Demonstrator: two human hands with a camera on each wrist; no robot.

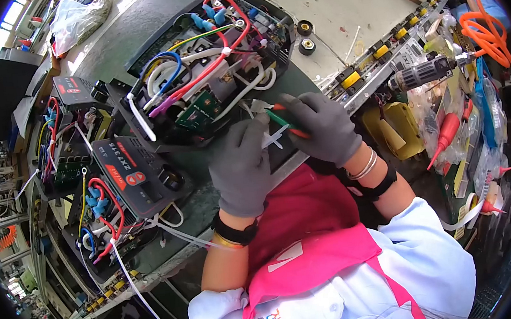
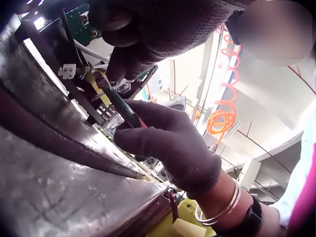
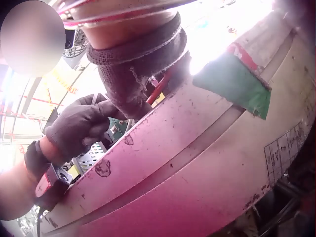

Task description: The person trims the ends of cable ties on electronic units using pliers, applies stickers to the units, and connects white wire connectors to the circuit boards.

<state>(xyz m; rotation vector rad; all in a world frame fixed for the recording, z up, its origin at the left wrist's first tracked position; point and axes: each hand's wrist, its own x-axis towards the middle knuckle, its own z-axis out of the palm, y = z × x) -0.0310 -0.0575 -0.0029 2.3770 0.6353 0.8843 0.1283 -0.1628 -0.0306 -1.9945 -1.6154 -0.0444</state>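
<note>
The gloved right hand [image 1: 320,125] grips a small hand tool [image 1: 277,118] with green and red parts; its tip meets thin wires by the left fingertips. White strips like cable ties [image 1: 275,138] stick out from the gloved left hand [image 1: 241,167], whose curled fingers pinch one of them. In the left wrist view, a white connector [image 2: 67,71] hangs near the tool [image 2: 121,106], between the left hand [image 2: 168,29] and the right hand [image 2: 173,143]. The right wrist view shows the left hand [image 3: 79,126] beside the right hand [image 3: 138,74]. An opened unit with coloured wires [image 1: 200,97] lies just beyond both hands.
More black units, one with a labelled panel [image 1: 124,172], stand at the left. Two black round parts [image 1: 306,46] lie past the opened unit. At the right are a power driver [image 1: 422,74], a yellow bin [image 1: 397,127], a red bottle [image 1: 448,132] and a coiled orange hose [image 1: 483,30].
</note>
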